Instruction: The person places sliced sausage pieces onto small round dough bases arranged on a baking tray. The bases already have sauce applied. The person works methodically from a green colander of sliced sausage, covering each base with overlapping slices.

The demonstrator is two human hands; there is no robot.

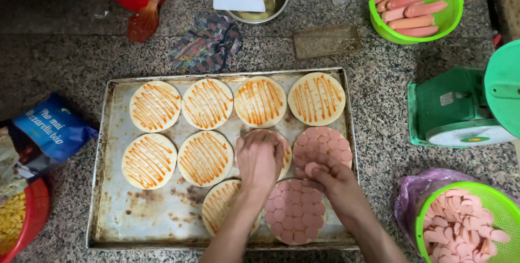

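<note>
Left hand (259, 157) rests palm-down, fingers curled, on a sauced dough round (284, 157) in the tray's middle row; whether it grips anything can't be told. Right hand (325, 175) sits just beside it w/ fingertips pinched on pink sausage slices (312, 168), near the slice-covered round (325, 144) at the tray's right edge. Another fully covered round (295, 210) lies below, btwn both forearms. Seven more rounds w/ orange sauce zigzags only fill the rest of the metal baking tray (135, 217) on the granite worktop (379, 106). Green basket of slices (476, 230) at lower right; green basket of whole sausages (416, 5) top right.
</note>
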